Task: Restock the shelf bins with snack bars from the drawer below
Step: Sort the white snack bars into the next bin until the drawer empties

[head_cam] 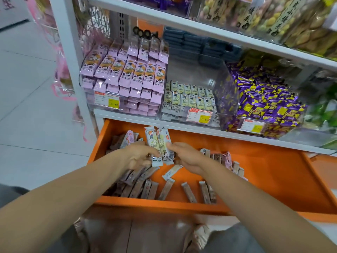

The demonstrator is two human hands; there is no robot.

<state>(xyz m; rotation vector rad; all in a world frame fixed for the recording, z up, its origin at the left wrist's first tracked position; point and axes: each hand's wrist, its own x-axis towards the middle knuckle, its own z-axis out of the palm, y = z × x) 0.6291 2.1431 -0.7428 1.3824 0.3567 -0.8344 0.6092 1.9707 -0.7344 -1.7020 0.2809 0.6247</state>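
Observation:
An orange drawer (255, 179) stands pulled out below the shelf, with several loose snack bars (142, 189) lying in it. My left hand (138, 157) and my right hand (186, 157) hold two pale green snack bars (158, 143) upright between them, above the drawer's back part. On the shelf above, a clear bin (189, 101) is partly filled with the same pale green bars. Left of it a bin of pink bars (127, 77) is piled high.
A bin of purple and yellow packets (264, 105) stands on the shelf to the right. Yellow price tags hang on the bin fronts. A white shelf post (73, 57) rises at the left, beside the tiled floor. Jars of snacks fill the upper shelf.

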